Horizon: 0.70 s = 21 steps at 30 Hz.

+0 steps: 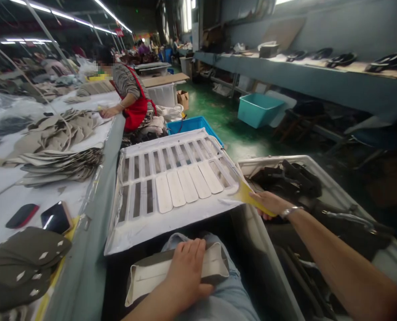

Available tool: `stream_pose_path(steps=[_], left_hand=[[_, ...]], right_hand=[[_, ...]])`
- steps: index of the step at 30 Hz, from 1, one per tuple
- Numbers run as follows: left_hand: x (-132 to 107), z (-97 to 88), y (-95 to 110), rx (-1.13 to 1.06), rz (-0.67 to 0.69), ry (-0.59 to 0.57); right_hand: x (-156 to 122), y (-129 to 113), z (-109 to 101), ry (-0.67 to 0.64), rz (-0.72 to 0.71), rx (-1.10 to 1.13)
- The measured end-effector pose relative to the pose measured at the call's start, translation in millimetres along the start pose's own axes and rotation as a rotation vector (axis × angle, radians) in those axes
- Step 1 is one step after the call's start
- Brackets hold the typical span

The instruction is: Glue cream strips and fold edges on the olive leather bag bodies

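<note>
**Fig.** Nearest, a folded panel (145, 277), olive-grey fabric outside and white lining inside, is held on the lap under the left hand (188, 273). The fingers are laid together over it and the thumb is hooked at its lower edge. Beyond it, a limp white sheet (145, 225) is draped over the bin (321, 171) rim. It is die-cut into rows of narrow round-ended strips (185, 185), many of them already lifted out. Its right corner is met by a thin yellow tab (246, 194), which is pinched in the right hand (268, 204). The sheet is judged liable to slide or buckle, since it lies unsupported, and a strip could tear or crease. Dark pieces (292, 178) lie in the bin. A co-worker (131, 98) is seated farther off.
</note>
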<state>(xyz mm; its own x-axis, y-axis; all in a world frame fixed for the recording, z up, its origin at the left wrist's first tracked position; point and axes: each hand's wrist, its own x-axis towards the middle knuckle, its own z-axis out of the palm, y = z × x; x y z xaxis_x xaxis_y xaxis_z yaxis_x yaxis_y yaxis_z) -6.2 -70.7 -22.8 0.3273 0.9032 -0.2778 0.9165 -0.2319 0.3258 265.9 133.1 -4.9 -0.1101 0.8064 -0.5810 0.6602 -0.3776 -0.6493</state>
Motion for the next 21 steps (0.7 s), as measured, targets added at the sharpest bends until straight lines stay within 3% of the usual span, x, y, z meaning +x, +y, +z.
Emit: stream_pose_path(steps=[3, 6, 9, 12, 16, 21], left_hand=[[-2.9, 3.6, 1.5, 0.054, 0.037, 0.012], [-3.3, 8.9, 7.9, 0.118, 0.052, 0.08], [-3.5, 11.9, 13.8, 0.15, 0.023, 0.111], [-7.2, 6.3, 12.5, 0.091, 0.026, 0.093], [-8.8, -11.8, 1.1, -0.254, 0.024, 0.112], [22.1, -30.2, -6.6, -0.978, -0.308, 0.295]], right_hand=[[-50.3, 15.1, 9.6, -0.331, 0.085, 0.017], [-76.8, 17.1, 27.3, -0.659, 0.111, -0.027], [-77.8, 5.4, 43.1, -0.791, 0.012, -0.168], [-70.5, -11.0, 56.4, -0.699, -0.202, -0.319], [-64.2, -26.4, 82.1, -0.374, -0.533, -0.499], [-54.0, -30.5, 114.5, -0.137, -0.629, -0.561]])
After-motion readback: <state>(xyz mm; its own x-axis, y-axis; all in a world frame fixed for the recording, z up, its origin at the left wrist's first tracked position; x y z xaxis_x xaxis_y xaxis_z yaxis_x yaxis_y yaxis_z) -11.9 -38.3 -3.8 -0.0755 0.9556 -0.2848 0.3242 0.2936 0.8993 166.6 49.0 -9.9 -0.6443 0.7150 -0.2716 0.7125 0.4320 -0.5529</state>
